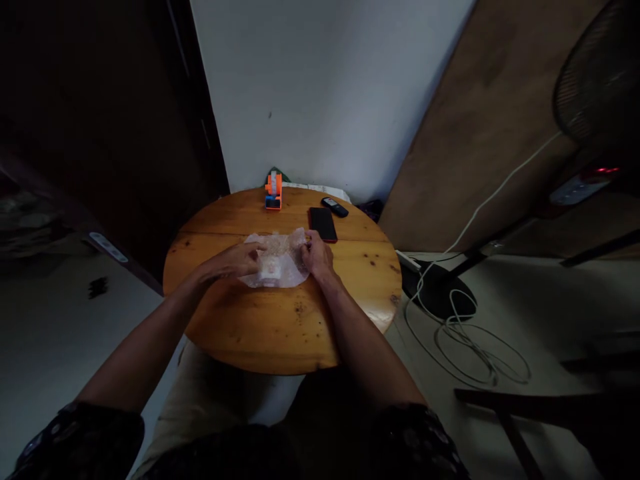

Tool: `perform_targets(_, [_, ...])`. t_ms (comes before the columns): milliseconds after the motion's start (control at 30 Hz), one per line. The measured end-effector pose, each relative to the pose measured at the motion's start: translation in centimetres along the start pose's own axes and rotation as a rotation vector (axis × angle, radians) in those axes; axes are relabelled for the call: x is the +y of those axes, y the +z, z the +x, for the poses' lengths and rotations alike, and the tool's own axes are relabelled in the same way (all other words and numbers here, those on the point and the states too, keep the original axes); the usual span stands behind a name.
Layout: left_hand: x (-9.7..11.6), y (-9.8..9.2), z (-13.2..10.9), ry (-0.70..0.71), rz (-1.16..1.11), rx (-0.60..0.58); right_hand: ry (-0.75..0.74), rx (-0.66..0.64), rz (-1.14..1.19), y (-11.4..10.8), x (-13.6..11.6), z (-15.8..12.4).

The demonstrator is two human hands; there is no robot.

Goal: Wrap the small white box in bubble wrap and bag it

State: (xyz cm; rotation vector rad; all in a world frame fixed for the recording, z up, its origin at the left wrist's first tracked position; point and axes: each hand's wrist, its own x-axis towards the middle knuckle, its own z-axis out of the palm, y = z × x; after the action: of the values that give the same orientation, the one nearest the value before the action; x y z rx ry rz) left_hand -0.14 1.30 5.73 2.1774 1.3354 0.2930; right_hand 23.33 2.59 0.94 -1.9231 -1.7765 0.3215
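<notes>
A crumpled sheet of clear bubble wrap (280,263) lies in the middle of a round wooden table (280,320). Something small and pale sits under or inside it; I cannot make it out. My left hand (239,259) rests on the wrap's left side, fingers curled onto it. My right hand (316,256) pinches the wrap's right edge with its fingers closed.
An orange tape dispenser (273,191) stands at the table's far edge. A black phone (323,223) and a small dark remote-like thing (335,207) lie just beyond my right hand. A standing fan (595,87) and loose white cable (470,333) are on the floor at right.
</notes>
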Motion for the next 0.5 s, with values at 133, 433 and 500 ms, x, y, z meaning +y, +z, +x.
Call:
perform_targets(133, [0.6, 0.0, -1.6, 0.033, 0.127, 0.095, 0.005, 0.008, 0.022, -0.1, 0.0, 0.0])
perform_targets(433, [3.8, 1.8, -10.5, 0.336, 0.031, -0.312, 0.024, -0.012, 0.015, -0.2, -0.3, 0.1])
perform_targets(500, [3.5, 1.6, -10.1, 0.237, -0.131, -0.204, 0.018, -0.015, 0.016, -0.2, -0.3, 0.1])
